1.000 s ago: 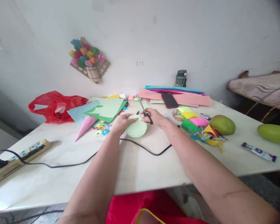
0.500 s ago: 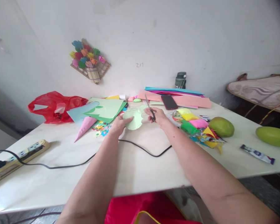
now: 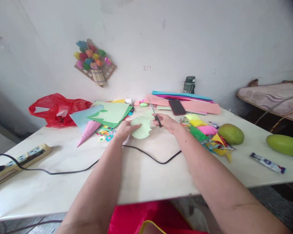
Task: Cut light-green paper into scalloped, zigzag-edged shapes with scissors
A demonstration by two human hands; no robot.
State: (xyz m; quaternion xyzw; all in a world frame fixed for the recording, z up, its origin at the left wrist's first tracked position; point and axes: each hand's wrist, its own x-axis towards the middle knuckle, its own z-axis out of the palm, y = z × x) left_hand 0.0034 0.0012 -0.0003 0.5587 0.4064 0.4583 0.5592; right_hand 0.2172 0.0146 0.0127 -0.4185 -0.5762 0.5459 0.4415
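Note:
My left hand [image 3: 127,129] pinches the left side of a pale green paper disc [image 3: 142,129] between thumb and fingers, above the white table. Pencilled curves run along the disc's edge, and its right side is cut into scallops. My right hand [image 3: 165,122] is closed round the dark handles of a pair of scissors [image 3: 152,106], whose blades point up and away to the left. The blades are by the disc's upper right edge, near a pale green flap of paper [image 3: 149,113]. I cannot tell whether they touch the paper.
Green sheets [image 3: 112,112], a pink paper cone [image 3: 88,132] and a red plastic bag [image 3: 60,110] lie left. A phone [image 3: 177,107] rests on pink paper behind. Clay packets [image 3: 200,125] and green mangoes [image 3: 231,134] are right. A black cable [image 3: 146,154] crosses from the power strip [image 3: 21,165].
My left hand has turned the disc slightly and brought it a little nearer. The scissors tilt more to the left, and their blades have shifted left.

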